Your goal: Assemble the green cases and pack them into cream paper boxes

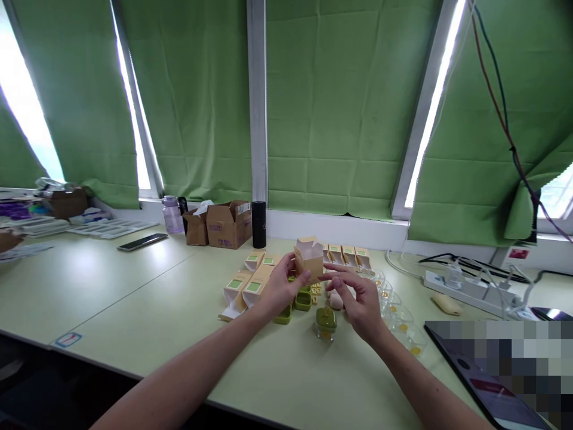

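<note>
My left hand (284,280) grips a small tan paper box (308,258) by its side, its top flaps standing up. My right hand (358,298) is just right of this box with fingers stretched out. Its fingertips are close to the box's lower right side; whether they touch it I cannot tell. Below the hands stands a small clear jar with a green lid (326,321). Green square lids (303,298) lie beside my left hand, with small yellow pieces (316,290) next to them. A pale round item (335,300) is partly hidden by my right hand.
Several tan boxes (236,285) lie left of my hands; more boxes (349,255) stand behind. Clear cups (403,319) curve along the right. Further right are a power strip (470,292) and a dark-screened device (474,370). Cardboard boxes (228,226) and a black cylinder (258,224) stand behind.
</note>
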Tool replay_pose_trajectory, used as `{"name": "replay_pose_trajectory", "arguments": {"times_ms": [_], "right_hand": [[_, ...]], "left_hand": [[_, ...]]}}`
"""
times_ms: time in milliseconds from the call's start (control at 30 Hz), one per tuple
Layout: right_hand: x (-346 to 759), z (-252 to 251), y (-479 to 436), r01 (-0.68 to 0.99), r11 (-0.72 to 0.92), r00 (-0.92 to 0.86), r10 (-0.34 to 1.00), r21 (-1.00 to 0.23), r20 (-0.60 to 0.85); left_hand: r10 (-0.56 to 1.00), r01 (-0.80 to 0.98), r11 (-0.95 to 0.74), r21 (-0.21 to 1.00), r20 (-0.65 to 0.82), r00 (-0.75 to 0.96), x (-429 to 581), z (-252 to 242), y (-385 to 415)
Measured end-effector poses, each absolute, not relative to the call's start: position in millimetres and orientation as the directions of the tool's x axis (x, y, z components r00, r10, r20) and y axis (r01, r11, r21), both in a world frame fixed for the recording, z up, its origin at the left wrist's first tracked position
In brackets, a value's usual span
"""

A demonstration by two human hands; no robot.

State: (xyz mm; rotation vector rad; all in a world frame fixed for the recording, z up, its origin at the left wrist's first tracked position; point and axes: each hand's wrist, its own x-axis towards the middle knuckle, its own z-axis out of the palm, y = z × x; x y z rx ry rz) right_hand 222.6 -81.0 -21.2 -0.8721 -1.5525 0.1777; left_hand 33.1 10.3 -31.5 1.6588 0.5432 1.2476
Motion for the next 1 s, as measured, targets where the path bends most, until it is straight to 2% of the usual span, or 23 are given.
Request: {"name": "replay_pose_trajectory", "arguments": {"times_ms": [100,200,300,467,667,800,900,1000], "right_hand": [[227.1,-11.9,-83.6,0.656,0.531,0.021,0.697,-0.536,0.716],[225.9,-0.1,-90.8,0.894,0.311,-0.116,0.858,-0.324,0.501],[221.3,7.3,-97.8,0.939,0.286,-0.219,0.924,-0.190,0.312],[219.6,9.1,-101.3,0.947,0.307,-0.286,0.941,-0.101,0.179],[228.9,8.9,-97.7,0.959,0.279,-0.270,0.954,-0.057,0.129],[236.5,8.9,-93.5,0.968,0.247,-0.240,0.961,-0.042,0.140],[241.7,12.3,-92.0,0.970,0.232,-0.216,0.961,-0.078,0.171],[247.6,16.5,-91.4,0.971,0.217,-0.187,0.951,-0.100,0.248]], "left_hand": [[0.810,-0.213,-0.405,0.889,0.457,0.367,30.4,-29.0,14.7],[0.817,-0.215,-0.386,0.897,0.440,0.372,26.7,-24.4,19.9],[0.810,-0.184,-0.349,0.919,0.395,0.434,22.6,-18.8,25.3],[0.754,-0.038,-0.316,0.948,0.275,0.596,14.3,-8.6,27.7],[0.659,0.134,-0.437,0.889,0.215,0.721,-1.2,9.2,20.7],[0.623,0.274,-0.540,0.796,0.159,0.766,-6.6,17.1,10.4],[0.631,0.377,-0.582,0.720,0.109,0.768,-5.7,16.8,-0.2],[0.597,0.384,-0.607,0.696,0.081,0.798,-2.9,13.4,-7.7]]}}
